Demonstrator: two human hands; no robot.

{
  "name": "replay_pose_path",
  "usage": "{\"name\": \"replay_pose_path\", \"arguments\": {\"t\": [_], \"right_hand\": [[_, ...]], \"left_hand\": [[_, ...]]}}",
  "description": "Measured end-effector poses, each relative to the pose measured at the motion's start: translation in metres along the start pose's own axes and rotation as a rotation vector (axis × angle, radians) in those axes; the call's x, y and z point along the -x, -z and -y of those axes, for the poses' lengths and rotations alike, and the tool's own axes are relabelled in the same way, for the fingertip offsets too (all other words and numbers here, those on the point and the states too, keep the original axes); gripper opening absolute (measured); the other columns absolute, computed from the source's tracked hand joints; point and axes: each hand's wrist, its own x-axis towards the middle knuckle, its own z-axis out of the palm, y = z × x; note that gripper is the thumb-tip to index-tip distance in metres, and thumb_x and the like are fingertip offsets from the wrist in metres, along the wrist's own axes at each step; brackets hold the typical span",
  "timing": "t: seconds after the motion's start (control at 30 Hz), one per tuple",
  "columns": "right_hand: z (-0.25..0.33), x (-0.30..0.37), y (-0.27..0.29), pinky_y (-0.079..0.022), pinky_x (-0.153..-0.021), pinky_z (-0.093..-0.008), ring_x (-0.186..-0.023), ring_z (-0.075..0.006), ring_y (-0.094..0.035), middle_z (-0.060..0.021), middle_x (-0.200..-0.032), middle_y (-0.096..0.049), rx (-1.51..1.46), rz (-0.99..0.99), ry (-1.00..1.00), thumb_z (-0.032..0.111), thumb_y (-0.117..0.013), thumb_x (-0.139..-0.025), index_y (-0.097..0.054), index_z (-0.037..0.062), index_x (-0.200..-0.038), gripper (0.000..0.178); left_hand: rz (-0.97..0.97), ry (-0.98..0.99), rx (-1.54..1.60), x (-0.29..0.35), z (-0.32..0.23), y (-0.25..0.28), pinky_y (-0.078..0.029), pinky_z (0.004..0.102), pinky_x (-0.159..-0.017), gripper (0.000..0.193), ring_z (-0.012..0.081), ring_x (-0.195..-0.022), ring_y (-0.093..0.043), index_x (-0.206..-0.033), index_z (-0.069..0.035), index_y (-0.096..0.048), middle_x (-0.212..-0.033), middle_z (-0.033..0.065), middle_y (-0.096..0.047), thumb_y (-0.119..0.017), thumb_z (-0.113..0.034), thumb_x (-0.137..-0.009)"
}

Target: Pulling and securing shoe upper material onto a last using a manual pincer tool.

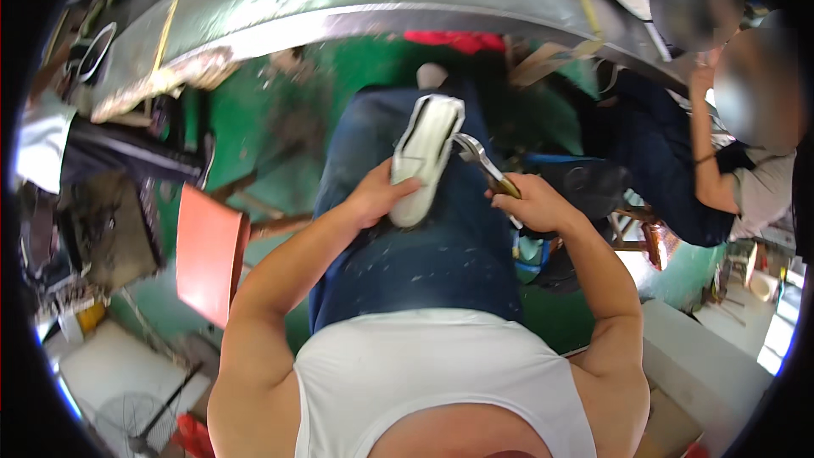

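Note:
A pale shoe [426, 153], its bottom face turned up with dark and white material along the rim, rests over my lap. My left hand [374, 195] is closed on its near end, thumb lying across the pale surface. In my right hand [538, 203] is a pair of metal pincers [479, 155] with brownish handles, gripped from the right. Their curved head is at the right edge of the shoe's far part; whether the jaws bite the edge I cannot make out. My fingers hide part of the handles.
A long grey metal-edged workbench [280, 31] spans the far side. At the left stands an orange-red seat back [209, 246]; a dark stool [585, 187] is at the right. People sit on both sides, the right one's arm [708, 153] near the bench. A fan [140, 424] stands lower left.

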Motion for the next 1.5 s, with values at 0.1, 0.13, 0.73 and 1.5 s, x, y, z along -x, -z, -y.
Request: {"name": "replay_pose_path", "arguments": {"t": [0.1,0.13,0.73,1.5], "right_hand": [[-0.018,-0.012,-0.020,-0.052,-0.086,-0.0396,-0.095,-0.0336,-0.065,-0.0198,-0.109,-0.065,0.461,-0.087,0.165,0.009,-0.062,-0.091,-0.055,-0.0049,-0.127,0.039],[-0.021,-0.016,-0.025,-0.050,-0.092,-0.0426,-0.100,-0.0390,-0.063,-0.0223,-0.115,-0.063,0.604,-0.183,0.329,0.007,-0.062,-0.090,-0.052,-0.0061,-0.132,0.045],[0.021,-0.061,-0.037,-0.052,-0.082,-0.0527,-0.090,-0.0447,-0.067,-0.0250,-0.091,-0.070,0.848,0.127,0.227,0.029,-0.064,-0.089,-0.066,-0.0003,-0.098,0.031],[-0.026,-0.082,-0.029,-0.053,-0.082,-0.0465,-0.097,-0.0374,-0.064,-0.0193,-0.101,-0.063,0.709,-0.479,0.416,0.014,-0.062,-0.091,-0.055,-0.0015,-0.117,0.031]], "left_hand": [[-0.030,-0.069,-0.071,-0.003,0.028,-0.005,-0.043,0.0355,-0.107,0.070,0.0206,-0.123,-0.056,-0.147,0.002,-0.036,-0.134,0.0132,-0.058,-0.073,-0.018,-0.091],[-0.009,-0.101,-0.017,-0.003,0.032,-0.005,-0.041,0.0355,-0.109,0.076,0.0204,-0.127,-0.052,-0.151,0.002,-0.030,-0.139,0.0140,-0.054,-0.073,-0.017,-0.091],[-0.131,0.050,0.507,-0.004,0.026,-0.013,-0.035,0.0398,-0.115,0.074,0.0243,-0.138,-0.044,-0.157,-0.004,-0.026,-0.155,0.0123,-0.042,-0.025,-0.058,-0.106],[-0.465,-0.518,-0.611,-0.030,0.024,-0.016,-0.044,0.0448,-0.104,0.049,0.0473,-0.123,-0.054,-0.145,0.005,-0.042,-0.135,0.0329,-0.054,-0.040,-0.025,-0.106]]}}
